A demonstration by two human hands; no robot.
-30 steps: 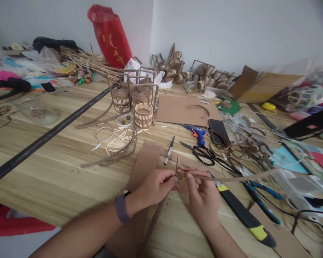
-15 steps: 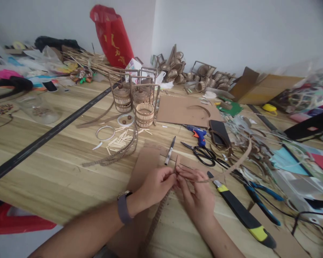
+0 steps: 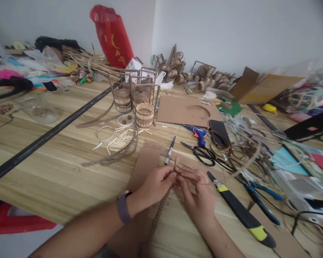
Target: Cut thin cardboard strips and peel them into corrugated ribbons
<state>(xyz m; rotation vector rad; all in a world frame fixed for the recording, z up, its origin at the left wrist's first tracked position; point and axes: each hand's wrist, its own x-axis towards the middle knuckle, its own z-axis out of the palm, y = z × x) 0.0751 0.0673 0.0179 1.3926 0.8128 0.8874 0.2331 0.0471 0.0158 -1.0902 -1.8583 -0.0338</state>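
Observation:
My left hand [image 3: 158, 182] and my right hand [image 3: 199, 195] meet above the table, each pinching a narrow brown cardboard strip [image 3: 159, 211]. A short piece of it sticks up between the fingertips, and a ridged length runs down toward me. At the right another thin end, blurred, reaches past my right hand; whether it is the same strip I cannot tell. Beyond my fingers lies a marker pen [image 3: 170, 150]. Black-handled scissors [image 3: 204, 154] rest to its right, and a utility knife [image 3: 243, 209] lies beside my right hand. A cardboard sheet [image 3: 144, 165] is partly under my left arm.
Small slatted baskets [image 3: 144, 115] with handles stand behind pale sticks [image 3: 121, 140]. A blue glue gun [image 3: 197, 133], a phone [image 3: 219, 132] and pliers [image 3: 261, 200] lie to the right. A glass jar [image 3: 40, 111] is at left, a red bag [image 3: 111, 39] behind.
The upright bit between my fingertips has turned and looks thinner. The strip end at the right has swung outward and blurred. Both hands stay almost in place.

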